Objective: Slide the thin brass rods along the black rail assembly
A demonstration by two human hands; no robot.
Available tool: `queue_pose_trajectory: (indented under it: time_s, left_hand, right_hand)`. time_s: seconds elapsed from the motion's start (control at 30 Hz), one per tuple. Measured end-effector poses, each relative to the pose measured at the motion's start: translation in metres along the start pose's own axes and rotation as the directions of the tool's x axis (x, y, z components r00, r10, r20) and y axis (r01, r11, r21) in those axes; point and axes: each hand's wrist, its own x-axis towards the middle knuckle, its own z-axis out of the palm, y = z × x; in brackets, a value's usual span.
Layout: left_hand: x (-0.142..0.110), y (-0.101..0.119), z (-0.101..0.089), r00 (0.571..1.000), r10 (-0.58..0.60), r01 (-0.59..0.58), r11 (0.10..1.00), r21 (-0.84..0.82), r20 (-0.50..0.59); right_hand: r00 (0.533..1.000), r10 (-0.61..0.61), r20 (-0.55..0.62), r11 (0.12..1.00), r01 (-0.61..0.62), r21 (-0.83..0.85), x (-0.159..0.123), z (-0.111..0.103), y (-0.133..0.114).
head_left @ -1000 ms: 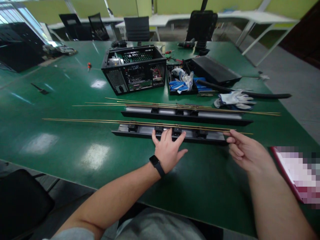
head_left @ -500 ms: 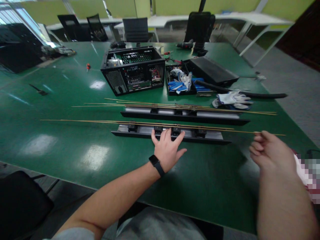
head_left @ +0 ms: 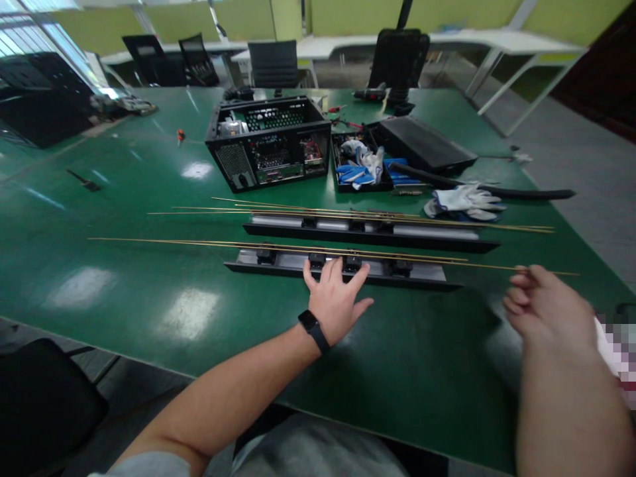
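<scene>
The left hand [head_left: 338, 295] lies palm down with its fingers spread apart and its thumb out to the right, the fingertips at the near rail [head_left: 293, 260]. It grips nothing; whether the fingertips press on the rail, its black blocks [head_left: 401, 265] or the rods above cannot be told. A dark watch [head_left: 311, 322] sits on that wrist.

The right hand [head_left: 549, 305], well to the right, is curled, with thumb and forefinger pinched together on a brass-coloured rod [head_left: 489, 267] near its right end. The rod's tip sticks out to the right of the grip, and its other part runs left over the near rail, where it merges with similar rods, so its left end cannot be picked out. The lower fingers fold into the palm, partly hidden and slightly blurred.

More thin rods [head_left: 497, 226] lie along the far rail [head_left: 432, 234], partly covering its blocks. Both forearms are cut off at the bottom, and an object at the right edge [head_left: 616, 354] is pixelated and partly behind the right forearm. Everything lies on the green table [head_left: 422, 371].
</scene>
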Motion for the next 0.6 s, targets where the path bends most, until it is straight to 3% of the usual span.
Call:
queue_pose_trajectory:
  time_s: [0.13,0.23,0.6]
  left_hand:
    - [-0.001,0.000,0.000,1.000,0.002,-0.002,1.000,0.003,-0.010]
    - [-0.001,0.000,0.000,1.000,0.005,-0.005,1.000,0.010,-0.012]
    - [0.000,-0.001,0.001,1.000,0.006,-0.006,1.000,0.008,-0.006]
  right_hand:
    - [0.974,0.109,0.198,0.992,-0.094,-0.083,-0.031,0.022,0.011]
    - [0.946,0.160,0.281,0.984,-0.130,-0.123,-0.043,0.028,0.015]
    - [0.968,0.111,0.224,0.994,-0.108,-0.029,-0.038,0.025,0.009]
